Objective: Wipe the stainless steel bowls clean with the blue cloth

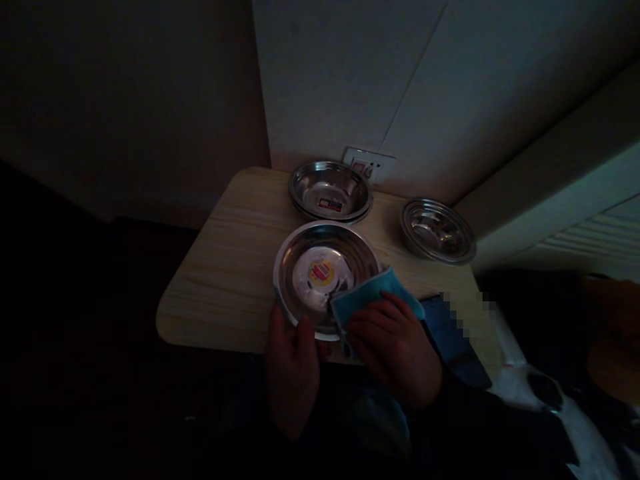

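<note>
A shiny metal bowl with a yellow and red label on its inner bottom is tilted toward me at the table's near edge. My left hand grips its lower left rim, thumb on top and fingers underneath. In my right hand is a folded turquoise cloth, pressed against the bowl's right rim. Part of the cloth hangs over the rim's near side. The fingers of my left hand are partly hidden below the bowl.
Behind the held bowl stand stacked metal bowls, the top one with a dark label. More nested metal bowls sit at the table's right. A dark flat phone-like object lies near my right hand. A wall socket is behind the wooden table.
</note>
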{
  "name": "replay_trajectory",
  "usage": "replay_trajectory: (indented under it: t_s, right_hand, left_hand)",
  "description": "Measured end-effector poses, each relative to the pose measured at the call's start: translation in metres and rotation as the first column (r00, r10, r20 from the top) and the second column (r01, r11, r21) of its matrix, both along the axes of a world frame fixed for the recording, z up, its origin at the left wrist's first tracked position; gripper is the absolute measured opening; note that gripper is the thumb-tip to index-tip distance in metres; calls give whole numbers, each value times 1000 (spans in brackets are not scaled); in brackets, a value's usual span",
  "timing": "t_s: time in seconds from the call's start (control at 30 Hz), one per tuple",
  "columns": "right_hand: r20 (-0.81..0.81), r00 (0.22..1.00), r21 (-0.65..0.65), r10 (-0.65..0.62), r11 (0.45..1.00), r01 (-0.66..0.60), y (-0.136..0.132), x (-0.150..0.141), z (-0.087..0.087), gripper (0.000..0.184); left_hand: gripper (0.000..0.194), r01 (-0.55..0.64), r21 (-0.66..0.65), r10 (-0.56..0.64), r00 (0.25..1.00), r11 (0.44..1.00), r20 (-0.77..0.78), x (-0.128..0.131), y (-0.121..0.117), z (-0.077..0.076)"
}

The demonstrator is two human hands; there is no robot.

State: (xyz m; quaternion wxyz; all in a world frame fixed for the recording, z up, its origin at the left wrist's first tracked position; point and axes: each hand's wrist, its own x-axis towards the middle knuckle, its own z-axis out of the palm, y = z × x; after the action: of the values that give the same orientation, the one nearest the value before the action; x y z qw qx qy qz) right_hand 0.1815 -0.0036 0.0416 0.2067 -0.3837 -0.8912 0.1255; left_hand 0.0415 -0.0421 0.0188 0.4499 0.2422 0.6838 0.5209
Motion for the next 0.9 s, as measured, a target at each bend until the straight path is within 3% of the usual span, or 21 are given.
replay_trajectory:
  t_s: [0.13, 0.33, 0.5, 0.9]
  right_hand:
    - [-29, 1000, -42, 4, 999, -5, -2, -10, -2, 9]
    - [0, 999, 0, -35, 999, 35, -3, -1, -3, 7]
    - [8, 1000, -56, -11, 998, 12, -4, -8, -1, 5]
    - [29, 999, -99, -22, 995, 25, -3, -6, -2, 5]
  left_hand:
    - [45, -12, 30, 14, 997, 999, -77, 0, 0, 1]
    - [45, 7, 12, -7, 1000, 1000, 1, -1, -1, -1]
    - [40, -10, 69, 17, 995, 998, -94, 0, 0, 0]
    - [44, -13, 81, 20, 996, 997, -84, 2, -2, -3]
